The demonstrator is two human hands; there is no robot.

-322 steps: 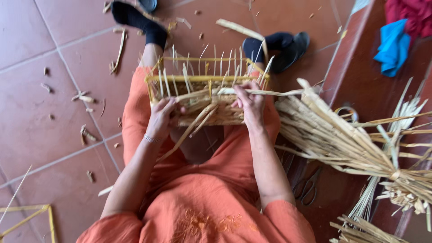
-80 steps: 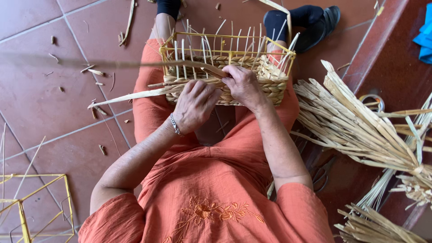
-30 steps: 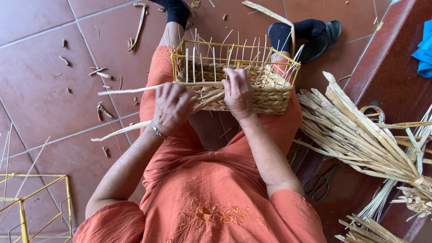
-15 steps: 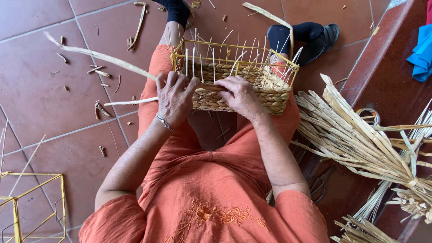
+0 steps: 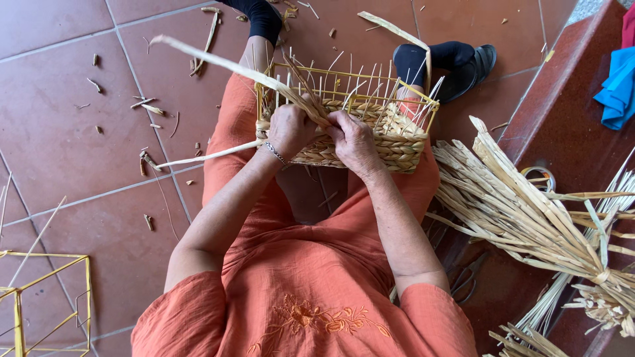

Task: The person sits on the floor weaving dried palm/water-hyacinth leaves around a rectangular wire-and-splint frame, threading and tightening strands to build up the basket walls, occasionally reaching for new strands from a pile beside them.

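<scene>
A person in an orange dress sits with a half-woven basket point(image 5: 370, 135) resting on the lap, between the knees, its yellow wire frame point(image 5: 423, 102) rising above the plaited straw wall with thin uprights sticking up along the rim. The left hand point(image 5: 291, 129) is at the basket's near left corner, its grip closed around a long flat straw strand point(image 5: 218, 63) that runs up and away to the left over the tiled floor point(image 5: 73, 158); a second pale strand point(image 5: 211, 153) sticks out to the left just below that wrist, which wears a thin bracelet. The right hand point(image 5: 354, 139) sits just beside the left, touching it, with the fingers curled tight on the same twisted straw at the top edge of the woven wall. Both feet in dark shoes show beyond the basket. To the right, a thick bundle of dried straw point(image 5: 529, 211) lies near the person's right leg, tied near its far end. A blue cloth point(image 5: 618, 89) lies on the red step at the upper right. An empty yellow wire frame point(image 5: 46, 301) stands on the floor at the lower left, and short straw scraps are scattered over the tiles.
</scene>
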